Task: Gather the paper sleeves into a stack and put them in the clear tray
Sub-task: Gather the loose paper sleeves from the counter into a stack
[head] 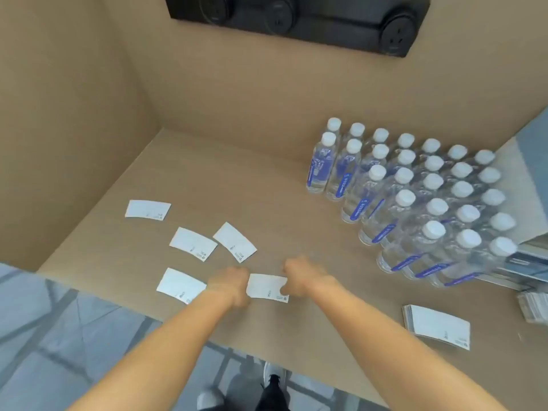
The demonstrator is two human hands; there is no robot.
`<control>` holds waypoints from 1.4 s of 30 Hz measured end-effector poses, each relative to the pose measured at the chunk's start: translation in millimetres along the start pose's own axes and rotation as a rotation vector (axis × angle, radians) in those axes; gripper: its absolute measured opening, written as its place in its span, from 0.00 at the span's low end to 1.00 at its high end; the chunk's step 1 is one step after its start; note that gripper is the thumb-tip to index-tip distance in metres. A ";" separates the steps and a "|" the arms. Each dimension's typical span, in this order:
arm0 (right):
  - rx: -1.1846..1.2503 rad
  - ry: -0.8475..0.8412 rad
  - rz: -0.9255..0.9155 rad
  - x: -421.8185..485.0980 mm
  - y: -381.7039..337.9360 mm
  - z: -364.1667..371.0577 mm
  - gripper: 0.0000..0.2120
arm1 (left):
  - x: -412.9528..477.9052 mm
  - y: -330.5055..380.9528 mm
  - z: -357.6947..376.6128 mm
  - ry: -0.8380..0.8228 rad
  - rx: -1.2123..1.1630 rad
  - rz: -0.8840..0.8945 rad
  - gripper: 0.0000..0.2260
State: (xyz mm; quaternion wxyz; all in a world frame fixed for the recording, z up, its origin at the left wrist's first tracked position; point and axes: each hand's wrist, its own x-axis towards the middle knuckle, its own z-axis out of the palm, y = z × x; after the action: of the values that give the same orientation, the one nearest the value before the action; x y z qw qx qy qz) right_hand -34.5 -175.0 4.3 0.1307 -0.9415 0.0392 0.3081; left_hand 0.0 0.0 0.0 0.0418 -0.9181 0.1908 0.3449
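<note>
— Fingers of both my hands pinch one paper sleeve (268, 286): my left hand (229, 284) is closed on its left end, my right hand (298, 277) on its right end, thumb on top near the lower right corner.

— How does the sleeve look?

— Flat, white, a shallow arc with curved long edges, and small dark print along the lower right edge. It lies low over the brown table (267, 203), near the front edge. I cannot tell whether it touches the surface.

— And the others?

— Four loose sleeves lie flat to my left, all apart from each other. The nearest one (181, 284) is partly under my left wrist. Two more, one (193, 243) beside another (235, 242), sit just beyond, tilted towards each other. The farthest (147, 209) is well back on the left.

— Anything already gathered?

— A stack of sleeves (437, 326) rests near the front edge on my right, well apart from my hands. A second, blurred pile (533, 307) shows at the right border. Beyond them stands a block of water bottles (415, 197) with white caps and blue labels.
</note>
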 end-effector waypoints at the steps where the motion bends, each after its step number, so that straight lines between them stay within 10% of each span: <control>1: -0.009 0.005 0.002 -0.5 -2.9 1.4 0.19 | 0.1 -1.5 2.8 0.009 -0.033 0.003 0.20; 42: 0.383 0.419 0.294 94.4 -109.4 31.9 0.13 | 125.3 -132.6 -94.7 0.172 0.216 0.539 0.21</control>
State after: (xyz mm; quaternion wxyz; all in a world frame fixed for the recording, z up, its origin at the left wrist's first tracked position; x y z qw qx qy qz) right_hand 40.5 -60.4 -51.9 0.2486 -0.9270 0.2582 0.1100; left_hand 195.1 62.5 -16.9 0.0297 -0.8505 0.4659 0.2422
